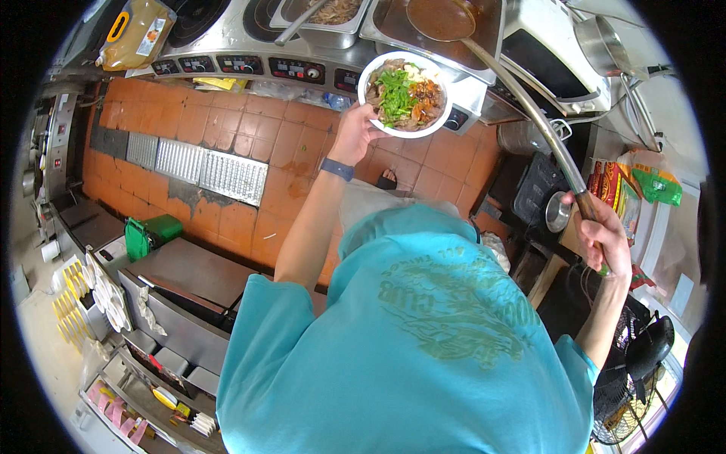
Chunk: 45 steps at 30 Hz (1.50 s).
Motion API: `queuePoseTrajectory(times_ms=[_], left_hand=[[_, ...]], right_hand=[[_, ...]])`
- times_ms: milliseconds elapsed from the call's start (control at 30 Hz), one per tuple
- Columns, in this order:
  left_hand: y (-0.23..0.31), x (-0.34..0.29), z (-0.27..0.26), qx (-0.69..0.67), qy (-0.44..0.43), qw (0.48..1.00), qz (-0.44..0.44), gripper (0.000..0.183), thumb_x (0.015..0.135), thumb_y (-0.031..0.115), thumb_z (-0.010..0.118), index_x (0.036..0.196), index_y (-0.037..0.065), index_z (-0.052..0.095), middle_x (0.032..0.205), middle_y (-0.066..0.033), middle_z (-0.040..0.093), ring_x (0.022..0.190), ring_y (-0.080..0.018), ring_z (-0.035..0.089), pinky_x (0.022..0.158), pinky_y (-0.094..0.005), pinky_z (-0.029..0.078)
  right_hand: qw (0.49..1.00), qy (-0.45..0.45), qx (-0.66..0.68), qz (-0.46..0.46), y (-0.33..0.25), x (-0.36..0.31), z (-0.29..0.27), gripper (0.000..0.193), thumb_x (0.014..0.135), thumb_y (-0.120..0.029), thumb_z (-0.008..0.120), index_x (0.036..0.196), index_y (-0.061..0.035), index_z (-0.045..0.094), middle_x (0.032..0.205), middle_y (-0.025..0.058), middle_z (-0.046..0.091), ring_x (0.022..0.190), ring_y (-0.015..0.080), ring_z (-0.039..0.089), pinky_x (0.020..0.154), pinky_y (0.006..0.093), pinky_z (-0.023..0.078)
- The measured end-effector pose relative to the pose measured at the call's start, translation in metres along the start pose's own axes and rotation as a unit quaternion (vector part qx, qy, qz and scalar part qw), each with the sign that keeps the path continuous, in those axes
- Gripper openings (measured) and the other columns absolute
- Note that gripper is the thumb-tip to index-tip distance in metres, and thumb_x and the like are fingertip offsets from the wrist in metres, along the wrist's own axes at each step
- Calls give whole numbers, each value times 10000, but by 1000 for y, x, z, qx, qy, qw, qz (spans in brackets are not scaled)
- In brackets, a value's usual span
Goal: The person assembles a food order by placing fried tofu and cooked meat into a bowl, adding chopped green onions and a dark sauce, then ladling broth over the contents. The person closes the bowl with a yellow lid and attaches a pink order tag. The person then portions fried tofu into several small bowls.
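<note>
My left hand (355, 133) grips the near left rim of a white bowl (418, 133), held up in front of the counter. Chopped green herbs, sliced meat, a reddish-orange topping and pale minced bits fill the bowl. Out to the right, my right hand (605, 233) is wrapped round the wooden grip of a long-handled ladle (544, 121). The ladle's wide round head rests in a deep metal pan (386, 21) of brown broth at the back, just beyond the bowl. A second metal pan (333, 38) with shredded meat and a utensil handle stands left of the broth.
Along the back runs a steel counter with control knobs (299, 71) and dark round hobs; a yellow-handled jug (136, 36) stands there. A white microwave (556, 57) sits at the right back. Behind me at the lower right is a black fan (639, 356). A green bin (151, 234) stands left.
</note>
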<state>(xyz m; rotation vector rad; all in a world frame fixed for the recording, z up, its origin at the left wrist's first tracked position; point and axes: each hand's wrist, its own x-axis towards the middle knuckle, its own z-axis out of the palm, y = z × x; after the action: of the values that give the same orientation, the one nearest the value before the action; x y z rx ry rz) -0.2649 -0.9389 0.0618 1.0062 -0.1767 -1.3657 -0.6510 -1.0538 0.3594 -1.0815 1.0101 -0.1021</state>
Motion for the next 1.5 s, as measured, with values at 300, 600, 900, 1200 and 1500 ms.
queuePoseTrajectory(times_ms=[300, 600, 900, 1200, 1500], left_hand=[[3, -7, 11, -14, -7, 1000, -25, 488, 858, 126, 490, 1310, -59, 496, 1239, -158, 651, 1059, -268, 676, 898, -433, 596], [6, -15, 15, -21, -9, 1000, -17, 490, 858, 118, 476, 1308, -74, 482, 1262, -181, 641, 1089, -283, 671, 904, -442, 592], [4, -18, 11, -24, -3, 999, -21, 452, 857, 113, 478, 1271, -66, 493, 1226, -170, 647, 1054, -276, 677, 911, -437, 595], [10, -17, 18, -23, -4, 1000, -17, 450, 849, 97, 482, 1270, -63, 490, 1253, -170, 634, 1075, -275, 672, 919, -438, 594], [23, -22, 21, -14, 6, 1000, -6, 449, 839, 101, 486, 1259, -60, 486, 1236, -168, 629, 1069, -284, 669, 904, -443, 597]], right_hand=[[1000, 8, 9, 29, 14, -50, 4, 546, 862, -161, 694, 1297, 95, 487, 584, -23, 448, 335, 33, 385, 293, 187, 313], [998, 17, 11, 61, 39, -72, 7, 547, 840, -152, 712, 1293, 82, 513, 603, -23, 461, 352, 31, 387, 306, 187, 301], [998, 13, -46, 50, 51, -70, -4, 497, 859, -74, 638, 1316, 58, 495, 621, -19, 474, 359, 35, 389, 326, 190, 308], [996, 18, -73, 47, 57, -66, -10, 501, 858, -39, 608, 1339, 43, 493, 648, -26, 471, 377, 29, 392, 336, 187, 312], [991, 37, -124, 40, 50, -62, -11, 511, 843, -8, 581, 1346, 33, 503, 660, -33, 471, 394, 24, 383, 364, 186, 310]])
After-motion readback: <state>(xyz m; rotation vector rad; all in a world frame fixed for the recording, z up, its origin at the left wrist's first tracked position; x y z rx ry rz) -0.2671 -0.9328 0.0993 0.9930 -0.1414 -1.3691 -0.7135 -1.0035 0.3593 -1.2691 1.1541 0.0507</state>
